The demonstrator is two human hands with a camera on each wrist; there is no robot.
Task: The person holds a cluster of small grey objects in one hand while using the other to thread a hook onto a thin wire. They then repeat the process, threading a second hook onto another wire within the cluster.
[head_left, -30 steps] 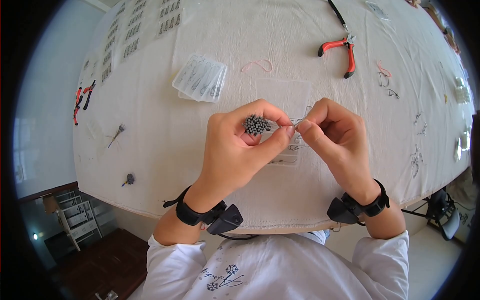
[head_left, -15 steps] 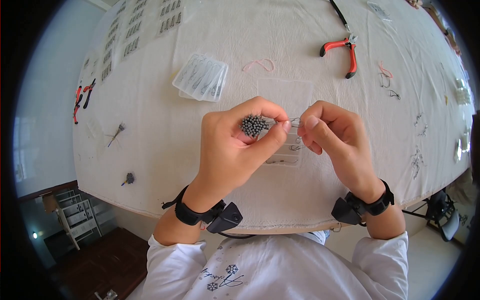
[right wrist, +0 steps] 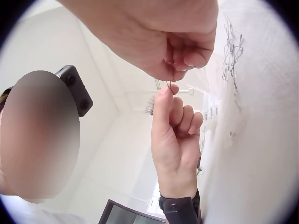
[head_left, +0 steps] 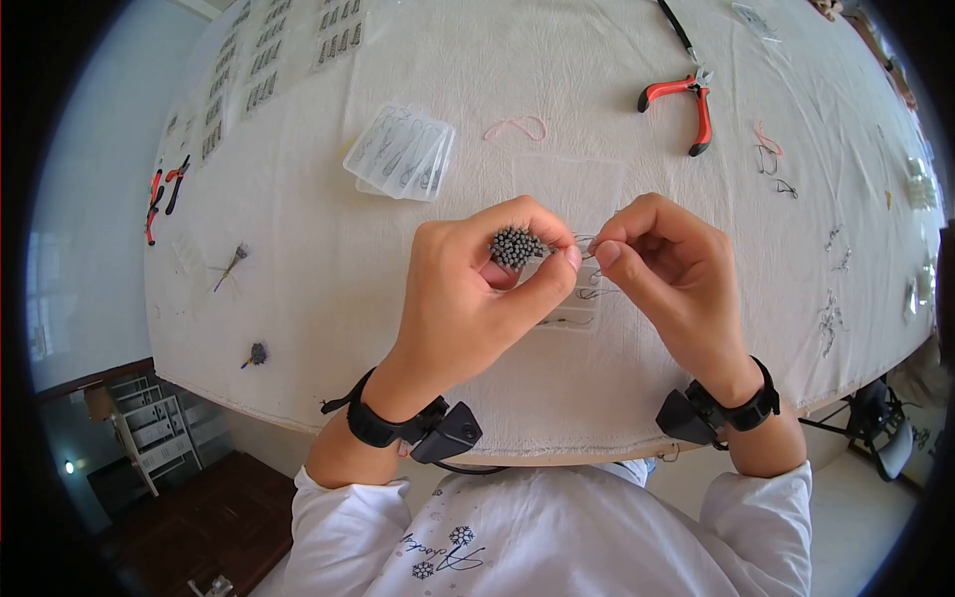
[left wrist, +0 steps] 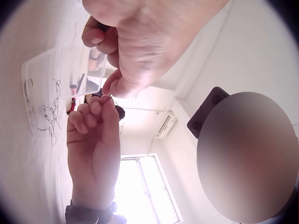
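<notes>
My left hand [head_left: 473, 274] holds a bundle of thin wires with dark grey tips [head_left: 514, 247] in its curled fingers. Its thumb and forefinger pinch a fine wire piece [head_left: 584, 242] that sticks out toward the other hand. Thumb and forefinger of my right hand [head_left: 681, 274] pinch the far end of that wire. In the right wrist view the fine wire [right wrist: 169, 84] spans the small gap between both hands' fingertips. Under the hands lies an open clear plastic case [head_left: 567, 179], partly hidden, with wire loops [head_left: 592, 294] in its compartments.
Stacked clear cases [head_left: 398, 154] with wire pieces lie left of centre. Red-handled pliers [head_left: 704, 114] and a pink cord loop [head_left: 515, 128] are farther back. Loose wire pieces [head_left: 829, 323] lie at right, two small grey-tipped bundles [head_left: 257, 355] [head_left: 235, 261] at left.
The right hand's fingertips first moved off to the right and loosened, then came back and pinched the wire end. The left hand kept its bundle, shifting only slightly.
</notes>
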